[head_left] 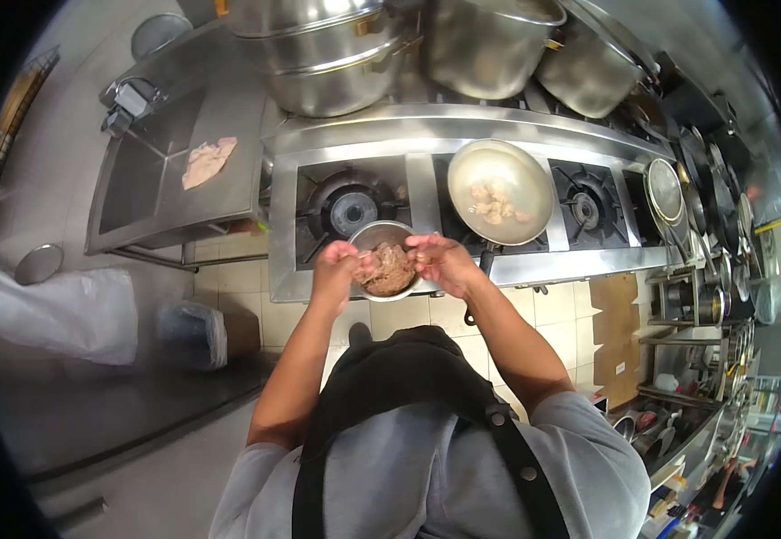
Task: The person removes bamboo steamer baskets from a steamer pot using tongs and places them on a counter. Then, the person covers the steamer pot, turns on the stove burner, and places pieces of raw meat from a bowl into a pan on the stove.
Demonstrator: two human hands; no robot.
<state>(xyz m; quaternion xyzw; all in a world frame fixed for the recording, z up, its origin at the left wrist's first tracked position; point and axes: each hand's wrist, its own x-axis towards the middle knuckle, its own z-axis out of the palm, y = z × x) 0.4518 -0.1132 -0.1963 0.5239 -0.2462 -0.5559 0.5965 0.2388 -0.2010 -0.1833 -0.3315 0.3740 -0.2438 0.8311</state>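
- The left hand (344, 269) curls its fingers at the left side of crumbly brown minced meat (392, 272); whether it grips any, I cannot tell.
- The right hand (442, 263) bends its fingers over the opposite side, its hold equally unclear.
- The meat lies in a round silver metal bowl (378, 235) at the front of the stainless-steel stove (424, 180).
- Right of the bowl, a round, pale-interior frying pan (485, 166) holds light-brown chunks (496, 207).
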